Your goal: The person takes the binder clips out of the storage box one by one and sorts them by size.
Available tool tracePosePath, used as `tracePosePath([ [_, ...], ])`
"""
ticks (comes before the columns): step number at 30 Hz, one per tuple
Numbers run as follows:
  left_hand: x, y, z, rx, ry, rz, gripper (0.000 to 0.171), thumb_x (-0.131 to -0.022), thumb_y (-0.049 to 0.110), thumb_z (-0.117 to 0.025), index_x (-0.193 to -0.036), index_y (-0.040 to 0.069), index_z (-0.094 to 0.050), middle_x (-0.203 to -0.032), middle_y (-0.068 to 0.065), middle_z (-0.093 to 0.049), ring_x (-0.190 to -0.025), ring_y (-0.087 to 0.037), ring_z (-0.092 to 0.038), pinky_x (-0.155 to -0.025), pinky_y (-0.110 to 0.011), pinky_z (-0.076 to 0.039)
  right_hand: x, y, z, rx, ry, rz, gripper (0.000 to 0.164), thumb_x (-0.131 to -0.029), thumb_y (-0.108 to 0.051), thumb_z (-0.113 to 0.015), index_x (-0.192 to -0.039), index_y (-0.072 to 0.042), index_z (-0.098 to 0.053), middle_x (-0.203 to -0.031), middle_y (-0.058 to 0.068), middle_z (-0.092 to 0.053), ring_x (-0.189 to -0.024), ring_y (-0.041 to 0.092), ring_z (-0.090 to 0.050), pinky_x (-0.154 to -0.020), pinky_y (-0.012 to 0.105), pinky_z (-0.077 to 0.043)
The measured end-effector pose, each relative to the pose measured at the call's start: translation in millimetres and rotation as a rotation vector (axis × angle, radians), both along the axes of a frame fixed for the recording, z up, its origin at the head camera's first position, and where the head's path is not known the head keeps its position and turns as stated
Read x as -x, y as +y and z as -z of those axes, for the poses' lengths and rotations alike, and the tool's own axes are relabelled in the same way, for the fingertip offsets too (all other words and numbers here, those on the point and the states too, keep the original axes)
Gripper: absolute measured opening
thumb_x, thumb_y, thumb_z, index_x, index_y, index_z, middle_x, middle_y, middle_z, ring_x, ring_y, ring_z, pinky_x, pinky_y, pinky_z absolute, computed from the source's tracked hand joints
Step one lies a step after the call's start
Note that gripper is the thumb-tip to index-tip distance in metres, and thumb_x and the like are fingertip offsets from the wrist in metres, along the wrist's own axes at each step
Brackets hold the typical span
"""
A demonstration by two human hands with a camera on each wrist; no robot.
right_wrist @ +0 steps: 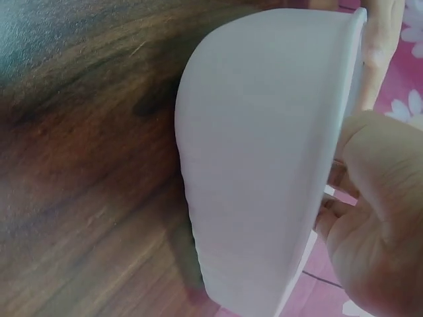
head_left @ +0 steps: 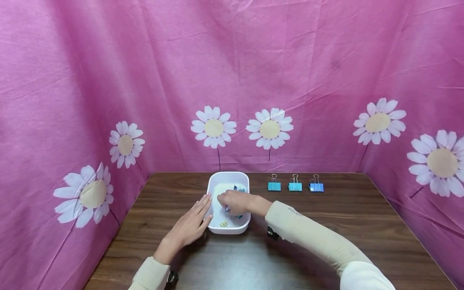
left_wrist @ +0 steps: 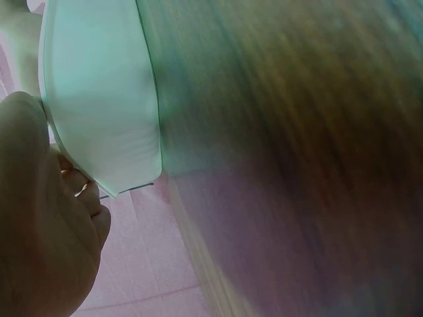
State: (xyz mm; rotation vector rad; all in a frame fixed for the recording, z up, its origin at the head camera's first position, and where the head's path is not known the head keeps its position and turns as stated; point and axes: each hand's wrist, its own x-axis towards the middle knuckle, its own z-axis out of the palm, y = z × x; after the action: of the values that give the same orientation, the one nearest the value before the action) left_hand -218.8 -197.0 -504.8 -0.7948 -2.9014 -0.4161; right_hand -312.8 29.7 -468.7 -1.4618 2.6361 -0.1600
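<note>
A white rectangular plastic bin [head_left: 227, 230] stands on the table, with small blue-teal pieces [head_left: 240, 189] and small yellow pieces [head_left: 224, 224] inside. My right hand [head_left: 235, 202] reaches over the bin's right side with bent fingers. A small bluish piece [head_left: 227, 208] shows just under those fingers; I cannot tell if they pinch it. My left hand [head_left: 193, 220] rests against the bin's left rim, its fingers extended along the edge. From the left wrist, the left hand [left_wrist: 49, 218] appears beside the pale bin wall [left_wrist: 102, 92]. The right wrist view shows right fingers [right_wrist: 330, 221] partly hidden behind the rim.
Two teal binder clips [head_left: 274, 186] [head_left: 295, 186] and one blue binder clip [head_left: 316, 187] stand in a row right of the bin, near the back edge. Around the dark wooden table [head_left: 163, 197] hangs a pink curtain [head_left: 239, 80] printed with daisies.
</note>
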Motion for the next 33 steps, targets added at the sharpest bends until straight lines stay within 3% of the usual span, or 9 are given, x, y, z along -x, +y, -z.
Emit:
tracePosePath([
  [4,0.5,0,0.2,0.01,-0.014,-0.008,0.063,-0.115,0.035,-0.043,-0.166,-0.001,-0.031,-0.177,-0.013,-0.024,-0.165,-0.029,-0.023,-0.134,-0.049,-0.029,2.0,5,-4.8,0.025,-0.028,0.007,0.023,-0.094,-0.012,-0.081,-0.111,-0.015,-0.066,-0.104,0.0,-0.07,-0.094,0.01,-0.065,-0.085,0.025,-0.058],
  [8,0.5,0,-0.3,0.016,-0.018,-0.011,0.064,-0.116,0.036,-0.043,-0.166,0.0,-0.03,-0.178,-0.012,-0.023,-0.165,-0.028,-0.023,-0.134,-0.048,-0.028,2.5,11,-9.9,0.043,-0.002,-0.012,0.031,-0.097,-0.012,-0.078,-0.128,-0.012,-0.073,-0.117,0.005,-0.067,-0.098,0.013,-0.067,-0.089,0.027,-0.06],
  [12,0.2,1,-1.6,0.021,-0.023,-0.014,0.064,-0.115,0.036,-0.043,-0.166,0.0,-0.03,-0.178,-0.011,-0.023,-0.166,-0.027,-0.022,-0.135,-0.047,-0.028,3.7,16,-12.3,0.067,0.032,-0.018,0.028,-0.097,-0.015,-0.079,-0.124,-0.011,-0.078,-0.114,0.006,-0.064,-0.091,0.012,-0.064,-0.082,0.024,-0.059],
  [18,-0.7,1,-2.2,0.021,-0.035,-0.021,0.063,-0.115,0.035,-0.044,-0.167,0.001,-0.03,-0.178,-0.011,-0.023,-0.166,-0.027,-0.022,-0.135,-0.047,-0.027,5.0,23,-14.1,0.117,0.145,-0.055,0.019,-0.089,-0.021,-0.088,-0.107,-0.016,-0.085,-0.108,0.0,-0.067,-0.098,0.015,-0.058,-0.09,0.028,-0.055],
  [21,-1.0,2,-2.4,0.021,-0.037,-0.026,0.064,-0.115,0.036,-0.044,-0.167,0.001,-0.03,-0.178,-0.01,-0.023,-0.166,-0.027,-0.022,-0.135,-0.046,-0.027,5.4,26,-13.9,0.147,0.169,-0.059,0.02,-0.087,-0.022,-0.09,-0.106,-0.016,-0.086,-0.103,0.0,-0.063,-0.096,0.015,-0.054,-0.089,0.029,-0.053],
  [29,-1.0,0,-1.7,0.015,-0.023,-0.013,0.063,-0.115,0.035,-0.044,-0.166,0.0,-0.031,-0.177,-0.012,-0.025,-0.165,-0.029,-0.024,-0.134,-0.048,-0.028,2.9,29,-12.0,0.137,0.065,-0.001,0.031,-0.1,-0.03,-0.076,-0.123,-0.01,-0.079,-0.105,0.003,-0.066,-0.083,0.008,-0.058,-0.078,0.026,-0.057],
  [33,-0.6,-1,-2.5,0.017,-0.024,-0.003,0.063,-0.115,0.034,-0.043,-0.166,-0.001,-0.031,-0.177,-0.013,-0.025,-0.165,-0.03,-0.023,-0.134,-0.05,-0.029,3.8,33,-9.9,0.178,0.021,-0.006,0.024,-0.102,-0.026,-0.073,-0.117,-0.008,-0.078,-0.099,0.002,-0.064,-0.079,0.007,-0.056,-0.072,0.022,-0.054],
])
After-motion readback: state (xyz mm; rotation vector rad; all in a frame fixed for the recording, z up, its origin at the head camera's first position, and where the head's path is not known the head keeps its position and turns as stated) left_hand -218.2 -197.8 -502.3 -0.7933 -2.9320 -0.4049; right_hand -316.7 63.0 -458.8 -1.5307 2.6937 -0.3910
